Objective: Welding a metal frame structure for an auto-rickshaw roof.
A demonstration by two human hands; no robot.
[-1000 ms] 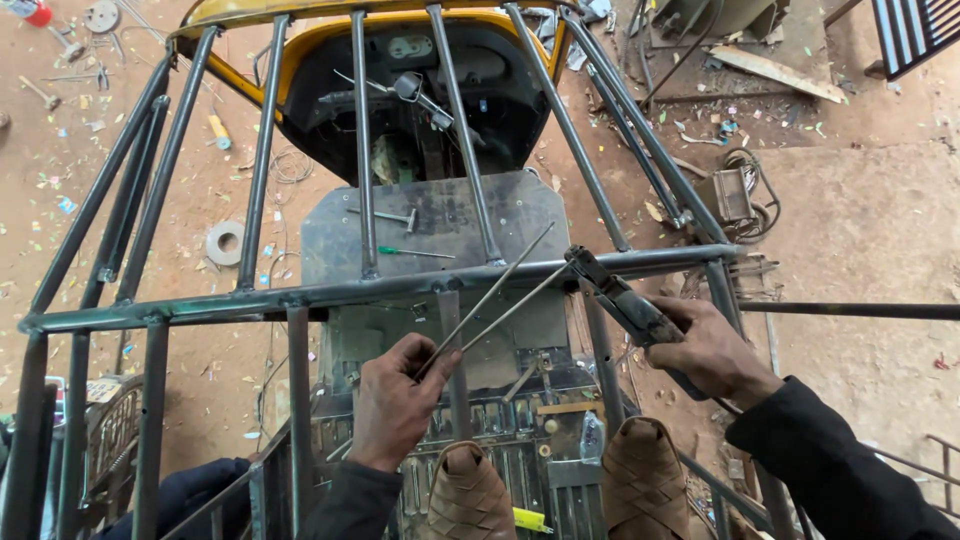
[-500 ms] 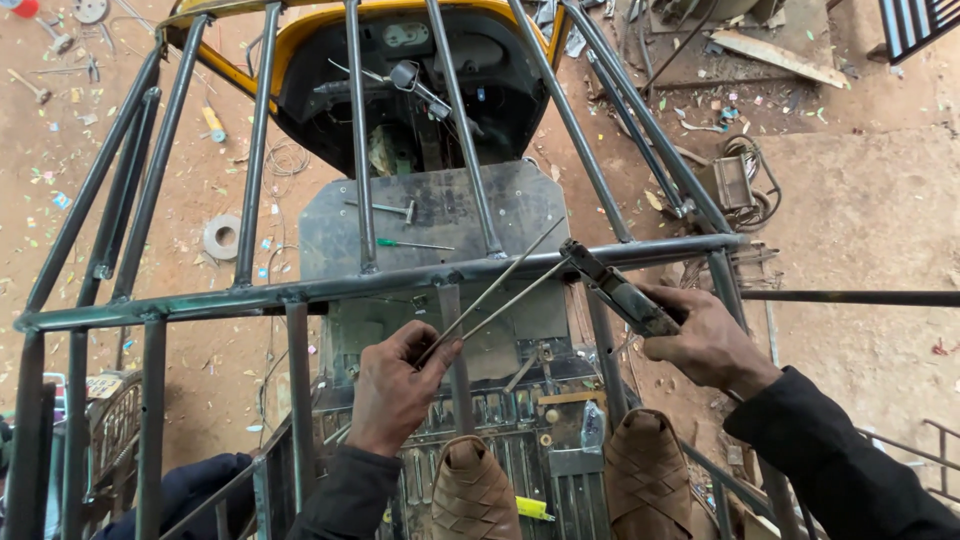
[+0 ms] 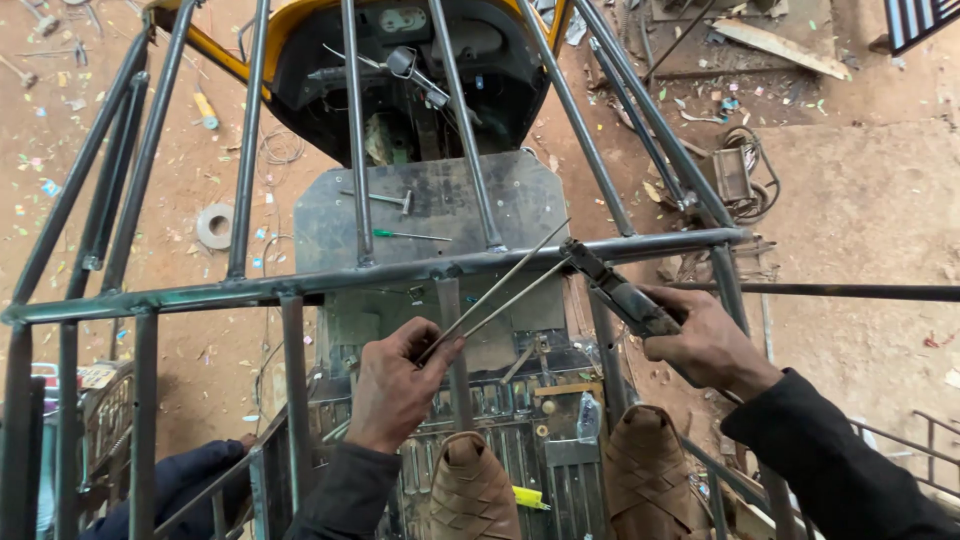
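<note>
My left hand pinches the lower ends of two thin metal rods that slant up to the right. My right hand grips a dark clamp-type rod holder; its jaw meets the upper ends of the rods just under the horizontal grey crossbar of a tubular metal frame. Both hands are below that bar, above my two brown woven shoes, which stand on the frame's lower bars.
Below the frame lies a grey floor plate with a hammer and a green-handled screwdriver. A yellow vehicle front is at the top. A ring and coiled cable lie on the dirt. A blue sleeve is bottom left.
Both hands keep their hold and stay in nearly the same place. The view has drifted slightly, so the frame and vehicle sit a little higher in the picture.
</note>
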